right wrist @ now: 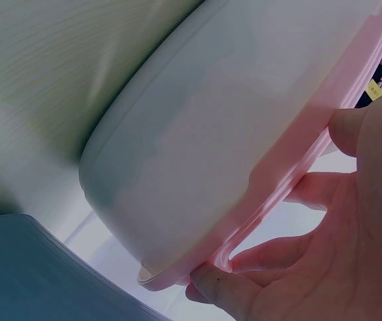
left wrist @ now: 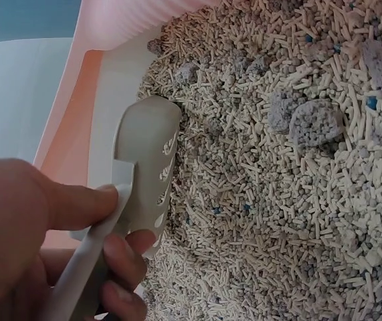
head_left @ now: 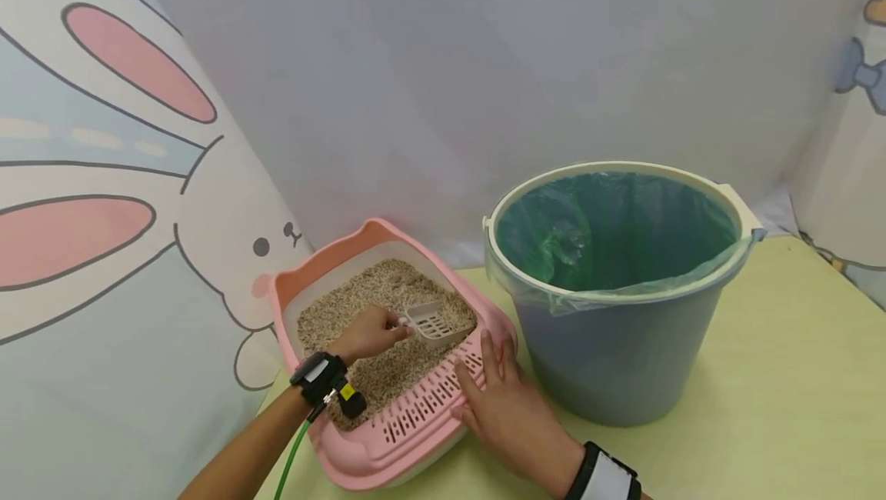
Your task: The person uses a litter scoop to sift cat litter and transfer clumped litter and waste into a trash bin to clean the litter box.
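A pink and white litter box [head_left: 349, 460] holds pale pellet litter [left wrist: 264, 200] with grey clumps [left wrist: 316, 124] and a few blue bits. My left hand [head_left: 370, 333] grips the handle of a pale slotted litter scoop [head_left: 438, 325], thumb on one side and fingers curled on the other. In the left wrist view, the scoop's slotted head [left wrist: 147, 144] lies against the litter beside the box's inner wall. My right hand [head_left: 519, 419] rests on the box's pink slotted rim, fingers spread; the right wrist view shows its fingertips [right wrist: 221, 284] at the rim's edge, above the white outer wall.
Right of the box stands a grey-blue bin [head_left: 616, 369] with a cream rim, lined with a green translucent bag [head_left: 554, 227]. Both stand on a yellow-green table [head_left: 768, 361]. Behind is a pale curtain [head_left: 471, 85]. A green cable [head_left: 291, 458] runs from the left wrist.
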